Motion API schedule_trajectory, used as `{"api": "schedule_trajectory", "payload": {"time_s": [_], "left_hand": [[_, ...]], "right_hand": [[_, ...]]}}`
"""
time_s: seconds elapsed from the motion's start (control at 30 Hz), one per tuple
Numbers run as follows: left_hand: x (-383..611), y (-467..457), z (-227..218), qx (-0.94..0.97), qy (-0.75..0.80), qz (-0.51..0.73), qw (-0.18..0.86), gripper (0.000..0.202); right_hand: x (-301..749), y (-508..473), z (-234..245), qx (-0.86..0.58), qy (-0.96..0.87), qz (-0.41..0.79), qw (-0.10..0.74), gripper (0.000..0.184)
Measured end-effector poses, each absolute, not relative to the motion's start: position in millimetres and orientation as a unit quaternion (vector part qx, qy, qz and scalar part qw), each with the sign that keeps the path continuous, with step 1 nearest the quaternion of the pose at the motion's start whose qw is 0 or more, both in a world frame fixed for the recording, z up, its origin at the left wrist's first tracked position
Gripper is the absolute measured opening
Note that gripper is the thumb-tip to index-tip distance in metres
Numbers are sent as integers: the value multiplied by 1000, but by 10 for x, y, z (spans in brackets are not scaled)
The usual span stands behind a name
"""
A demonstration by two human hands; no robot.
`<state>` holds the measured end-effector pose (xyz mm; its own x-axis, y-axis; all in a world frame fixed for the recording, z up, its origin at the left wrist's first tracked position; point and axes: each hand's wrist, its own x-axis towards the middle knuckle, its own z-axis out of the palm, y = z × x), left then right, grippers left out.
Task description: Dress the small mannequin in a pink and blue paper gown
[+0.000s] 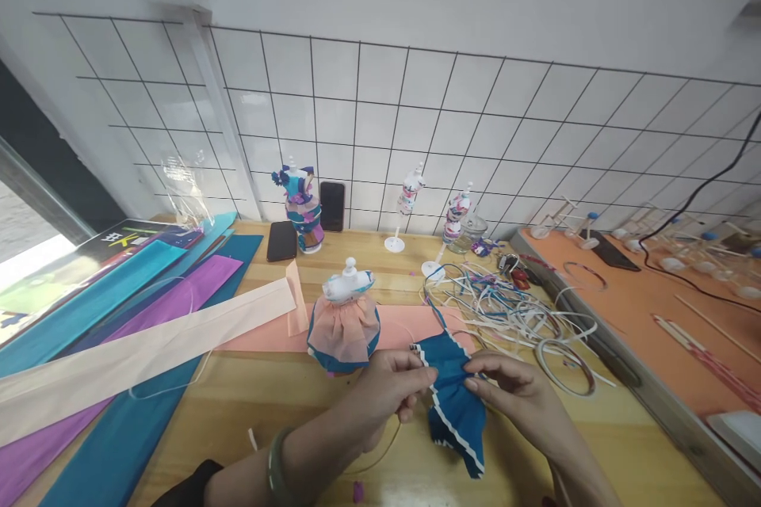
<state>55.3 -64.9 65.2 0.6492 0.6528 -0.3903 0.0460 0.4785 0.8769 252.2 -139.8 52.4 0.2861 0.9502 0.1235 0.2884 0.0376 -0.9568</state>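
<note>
Left grip (389, 392) and right grip (505, 386) each pinch the top edge of the blue skirt (455, 412), low centre of frame, apparently to hold its pleats gathered while the hem fans out.

Fingertips (476, 370) cover part of the blue cloth (455, 412) — paper strips (89, 348) run off left.

Craft workshop: crepe paper sheets (119, 348) are lying across the left side of the worktable (285, 404), dressed miniature mannequins (303, 210) are standing along its back.
</note>
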Motion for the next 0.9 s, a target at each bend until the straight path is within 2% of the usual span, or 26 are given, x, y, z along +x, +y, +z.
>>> {"api": "schedule_trajectory", "payload": {"time_s": [0.33, 0.47, 0.63, 0.73, 0.9], "left_hand": [[583, -678, 649, 522, 368, 225, 736, 44], [558, -757, 656, 626, 390, 299, 606, 27], [516, -819, 666, 791, 371, 259, 412, 31], [518, -808, 672, 809, 377, 237, 384, 26], [538, -770, 675, 802, 377, 241, 395, 16]], "right_hand": [[2537, -1381, 526, -599, -503, 339, 523, 19], [2544, -1373, 528, -593, -508, 346, 519, 19], [2541, -1367, 505, -584, -522, 364, 504, 16], [2537, -1364, 489, -579, -530, 374, 495, 13], [2536, -1354, 492, -567, -543, 382, 487, 11]]}}
